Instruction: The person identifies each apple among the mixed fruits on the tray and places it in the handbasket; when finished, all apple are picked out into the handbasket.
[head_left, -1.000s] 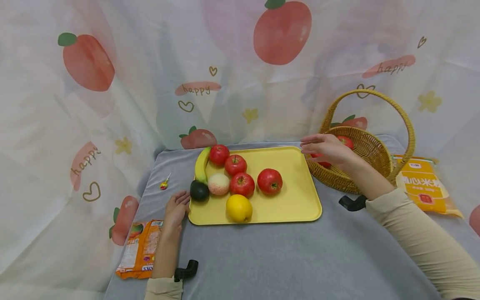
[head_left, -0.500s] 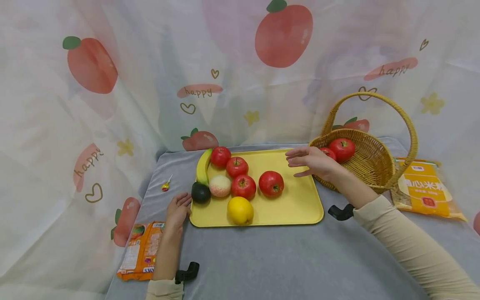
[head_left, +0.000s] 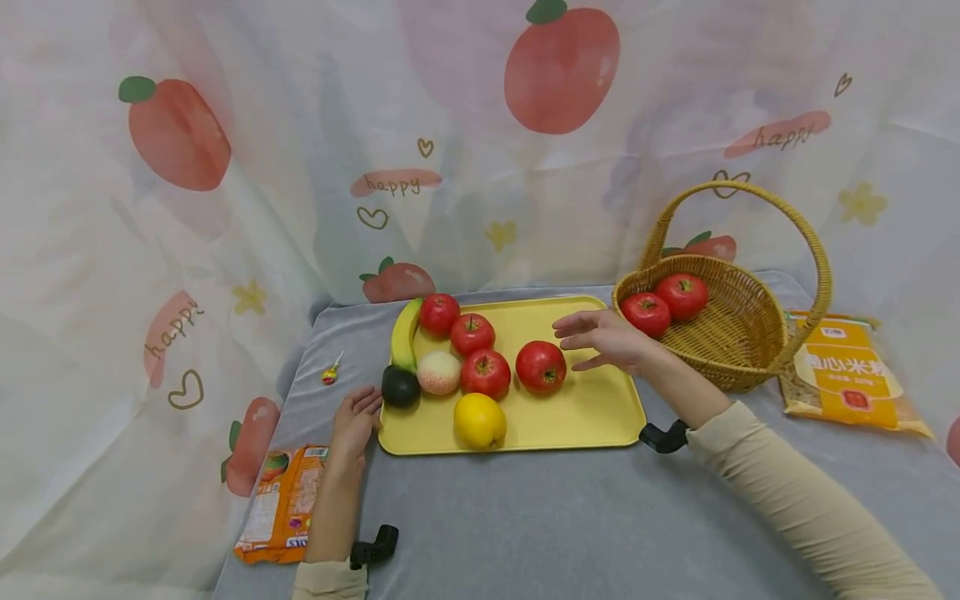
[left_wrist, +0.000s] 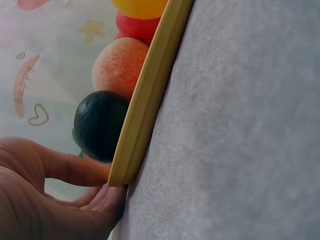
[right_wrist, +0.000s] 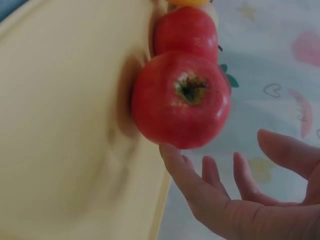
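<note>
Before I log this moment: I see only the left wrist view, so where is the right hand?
Observer: The right hand is beside the rightmost red apple on the yellow tray, holding nothing.
Operator: Does any fruit sit off the tray?
Observer: Yes, two red apples sit in the wicker basket.
Operator: And one thing lying left of the tray?
Observer: A lollipop, on the grey cloth.

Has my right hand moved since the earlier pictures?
Yes, your right hand moved left, from the wicker basket toward the rightmost apple on the yellow tray.
</note>
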